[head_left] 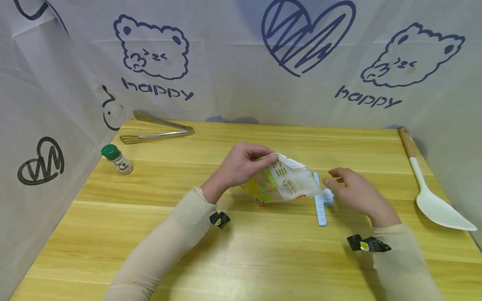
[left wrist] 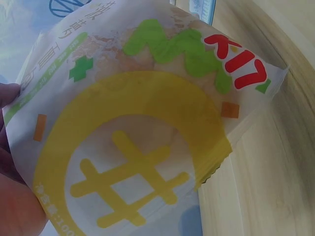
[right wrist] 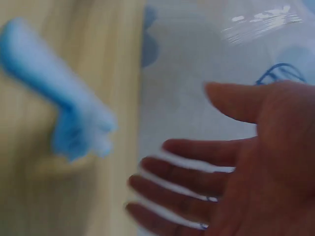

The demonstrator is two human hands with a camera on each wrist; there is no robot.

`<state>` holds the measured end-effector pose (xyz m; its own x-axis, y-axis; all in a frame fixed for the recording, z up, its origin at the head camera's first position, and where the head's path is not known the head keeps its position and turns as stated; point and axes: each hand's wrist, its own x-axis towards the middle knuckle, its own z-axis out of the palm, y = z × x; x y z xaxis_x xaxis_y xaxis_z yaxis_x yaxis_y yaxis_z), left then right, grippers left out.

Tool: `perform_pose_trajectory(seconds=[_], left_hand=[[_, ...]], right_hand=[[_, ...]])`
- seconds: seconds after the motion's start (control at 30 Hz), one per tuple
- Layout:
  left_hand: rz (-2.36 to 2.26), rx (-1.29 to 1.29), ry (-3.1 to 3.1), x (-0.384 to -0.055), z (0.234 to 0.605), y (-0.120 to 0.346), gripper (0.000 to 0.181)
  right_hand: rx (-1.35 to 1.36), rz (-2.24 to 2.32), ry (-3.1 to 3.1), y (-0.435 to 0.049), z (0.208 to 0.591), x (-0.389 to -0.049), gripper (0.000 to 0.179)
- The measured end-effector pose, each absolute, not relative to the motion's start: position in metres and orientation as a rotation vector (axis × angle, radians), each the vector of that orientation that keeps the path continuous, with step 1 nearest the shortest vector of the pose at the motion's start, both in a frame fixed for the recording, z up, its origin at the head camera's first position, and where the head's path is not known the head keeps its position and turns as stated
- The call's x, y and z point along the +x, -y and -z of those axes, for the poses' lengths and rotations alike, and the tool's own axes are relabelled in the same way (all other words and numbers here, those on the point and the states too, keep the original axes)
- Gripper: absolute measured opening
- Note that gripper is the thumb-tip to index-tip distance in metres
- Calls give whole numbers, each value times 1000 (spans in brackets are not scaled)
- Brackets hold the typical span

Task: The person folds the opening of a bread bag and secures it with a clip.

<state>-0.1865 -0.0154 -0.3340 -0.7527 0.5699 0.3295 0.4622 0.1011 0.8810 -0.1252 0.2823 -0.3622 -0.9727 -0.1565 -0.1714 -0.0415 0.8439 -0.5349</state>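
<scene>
My left hand (head_left: 241, 165) pinches a printed food bag (head_left: 290, 182) by its top edge. The bag is whitish plastic with yellow and green print, and it tilts over the middle of the table. In the left wrist view, the bag's yellow ring and red lettering fill most of the picture. My right hand (head_left: 355, 194) hovers at the bag's right end, holding nothing, its fingers spread in the right wrist view. Just left of it lies a light-blue strip with a ridged knob (head_left: 320, 211), resembling a bag clip; the bag's corner overlaps it in the head view.
Metal tongs (head_left: 162, 133) lie spread at the back left, near a green-capped seasoning jar (head_left: 117, 159). A white spatula with a wooden handle (head_left: 438, 205) lies along the right edge. Printed white cloth (head_left: 226, 75) hangs behind the wooden table (head_left: 241, 259).
</scene>
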Motion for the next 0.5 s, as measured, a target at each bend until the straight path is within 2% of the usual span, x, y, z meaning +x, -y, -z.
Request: perform_pose_trajectory(seconds=[0.2,0.4,0.5], left_hand=[[-1750,1056,-2251,-188,334,16,16],[-1739,1032,-2257,-189,335,17,17],[-1730,1011,-2261,-190,335,18,18]], right_hand=[[-145,616,-2785,-293,388,-122,69],[-75,649,-2785,-290,396,-121,58],[-47,679,-2770,-289,398,-122,44]])
